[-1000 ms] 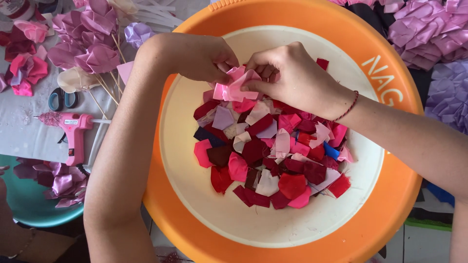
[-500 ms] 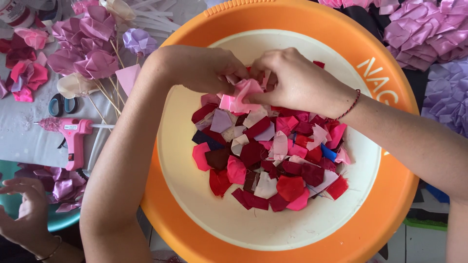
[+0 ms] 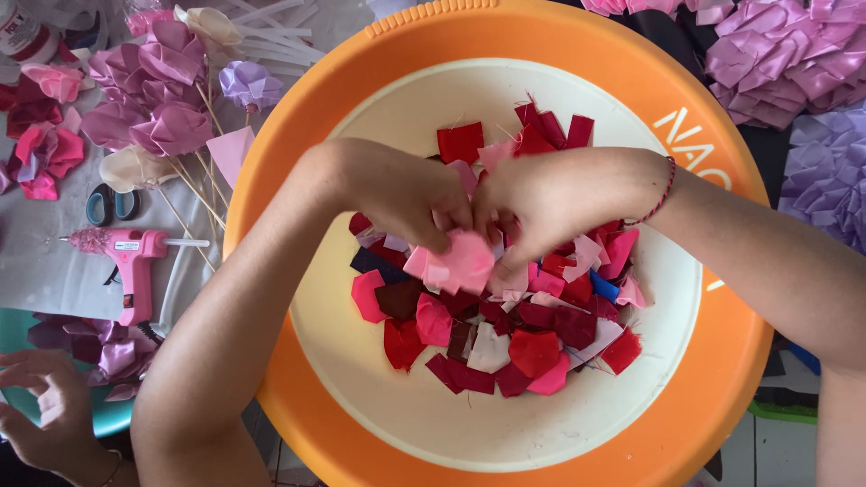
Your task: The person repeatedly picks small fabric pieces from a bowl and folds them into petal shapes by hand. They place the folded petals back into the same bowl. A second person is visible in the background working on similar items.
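Your left hand (image 3: 406,194) and your right hand (image 3: 550,203) are pinched together on one small pink fabric petal (image 3: 460,261), fingertips of both closed on its upper edge so that it hangs just below your knuckles; the fingers are curled tight, with no gap visible between the two hands. That petal sits above the middle of the big round orange plastic basin with a cream inside (image 3: 298,162), directly over the heap of cut cloth pieces in red, maroon, pink, white and blue (image 3: 514,343) that covers the basin's floor. More red pieces lie at the far side of the basin, beyond your hands. A red and dark braided thread bracelet (image 3: 657,194) circles your right wrist, above the basin's right half. Left of the basin, on the grey tabletop, lies a pink hot-glue gun (image 3: 131,261), its nozzle turned towards the basin. Beyond it lie scissors with blue handles (image 3: 110,206), and further up a bunch of mauve and pink ribbon flowers on thin sticks (image 3: 153,99). To the right of the basin, lilac and pink ribbon rosettes (image 3: 785,63) are piled up. At the lower left, well away from the basin, another person's hand (image 3: 41,410) is open, fingers spread.
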